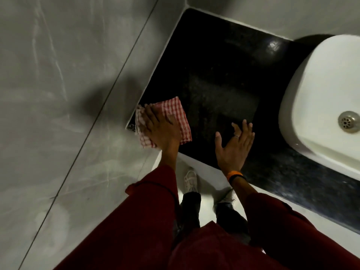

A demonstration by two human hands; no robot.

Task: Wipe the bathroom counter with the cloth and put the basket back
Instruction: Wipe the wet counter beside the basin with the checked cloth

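A red-and-white checked cloth (175,112) lies folded on the black stone counter (220,71), at its front left corner against the grey wall. My left hand (161,127) presses flat on the cloth with fingers spread. My right hand (233,147) hovers over the counter's front edge, palm down, fingers apart, holding nothing. No basket is in view.
A white basin (319,98) with a metal drain (347,122) sits on the counter at the right. Grey tiled walls (68,94) close in the left and the back. Below the counter edge are the pale floor and my white shoes (191,179).
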